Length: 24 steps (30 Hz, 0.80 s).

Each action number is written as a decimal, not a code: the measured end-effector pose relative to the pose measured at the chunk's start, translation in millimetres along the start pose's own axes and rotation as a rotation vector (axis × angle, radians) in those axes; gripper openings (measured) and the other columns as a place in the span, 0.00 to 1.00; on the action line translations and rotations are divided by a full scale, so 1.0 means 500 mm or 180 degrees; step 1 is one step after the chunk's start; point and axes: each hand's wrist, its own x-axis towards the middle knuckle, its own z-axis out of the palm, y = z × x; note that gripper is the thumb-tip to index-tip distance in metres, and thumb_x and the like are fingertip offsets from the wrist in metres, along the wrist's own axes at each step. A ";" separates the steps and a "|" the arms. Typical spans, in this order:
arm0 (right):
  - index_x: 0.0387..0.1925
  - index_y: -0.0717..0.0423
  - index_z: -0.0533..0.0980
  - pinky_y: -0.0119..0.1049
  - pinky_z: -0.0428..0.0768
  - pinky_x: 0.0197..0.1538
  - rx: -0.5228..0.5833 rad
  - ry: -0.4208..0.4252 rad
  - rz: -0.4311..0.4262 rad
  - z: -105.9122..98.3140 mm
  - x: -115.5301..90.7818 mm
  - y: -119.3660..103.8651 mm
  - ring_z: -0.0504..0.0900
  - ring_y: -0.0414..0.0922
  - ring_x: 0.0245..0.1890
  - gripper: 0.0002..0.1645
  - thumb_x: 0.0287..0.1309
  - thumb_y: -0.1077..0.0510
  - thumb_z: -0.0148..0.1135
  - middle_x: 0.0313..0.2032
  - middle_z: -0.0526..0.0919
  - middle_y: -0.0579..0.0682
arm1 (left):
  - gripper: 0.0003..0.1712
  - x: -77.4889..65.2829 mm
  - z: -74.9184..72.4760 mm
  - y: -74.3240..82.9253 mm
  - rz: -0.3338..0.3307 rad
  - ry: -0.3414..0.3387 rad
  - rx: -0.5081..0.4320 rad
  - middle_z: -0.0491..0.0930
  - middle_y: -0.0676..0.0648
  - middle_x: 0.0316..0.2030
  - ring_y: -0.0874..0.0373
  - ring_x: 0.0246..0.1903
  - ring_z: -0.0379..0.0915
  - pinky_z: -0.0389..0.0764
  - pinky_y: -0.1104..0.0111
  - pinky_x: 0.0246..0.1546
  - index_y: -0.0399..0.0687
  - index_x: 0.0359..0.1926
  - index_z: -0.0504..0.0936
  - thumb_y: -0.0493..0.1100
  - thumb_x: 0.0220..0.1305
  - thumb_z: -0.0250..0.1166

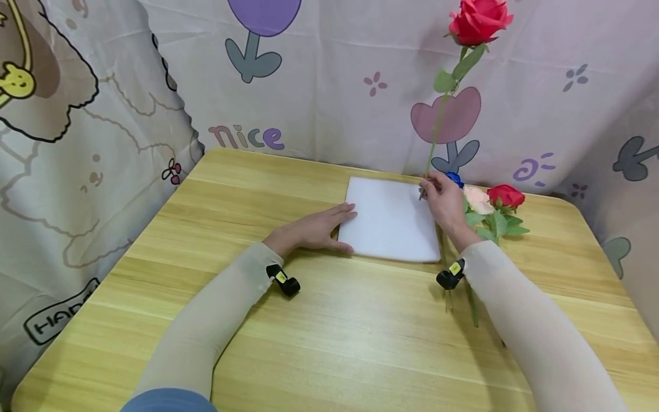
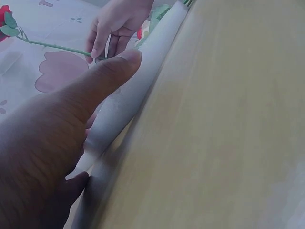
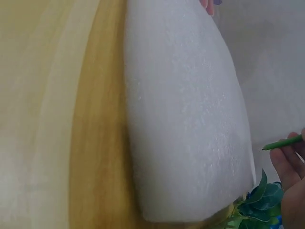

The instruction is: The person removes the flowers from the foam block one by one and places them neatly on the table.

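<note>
A white foam slab (image 1: 391,220) lies flat on the wooden table. At its left edge rests my left hand (image 1: 315,229), fingertips on the slab's top and thumb (image 2: 119,64) straight along the near side. Over the slab's far right corner, my right hand (image 1: 447,201) pinches the low end of a long-stemmed artificial red rose (image 1: 481,24). The rose stands upright, tilted slightly right, its bloom high in front of the backdrop. In the right wrist view the cut end of its green stem (image 3: 282,143) pokes out from the fingertips, above the slab.
Right of the slab lie more artificial flowers: a red rose (image 1: 507,196), a pale pink one (image 1: 477,200) and a blue one (image 1: 455,179) partly behind my right hand. Their stems (image 1: 472,306) run toward me under my right forearm. A printed cloth backdrop (image 1: 329,97) hangs behind the table (image 1: 329,332).
</note>
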 end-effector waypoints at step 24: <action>0.58 0.68 0.73 0.27 0.83 0.39 0.0753 -0.0015 0.0022 -0.034 -0.046 -0.023 0.83 0.36 0.35 0.20 0.67 0.63 0.59 0.42 0.82 0.62 | 0.62 0.000 0.003 -0.002 0.0010 0.0028 0.0037 0.38 0.51 0.77 0.58 0.75 0.33 0.44 0.64 0.72 0.49 0.78 0.47 0.79 0.54 0.57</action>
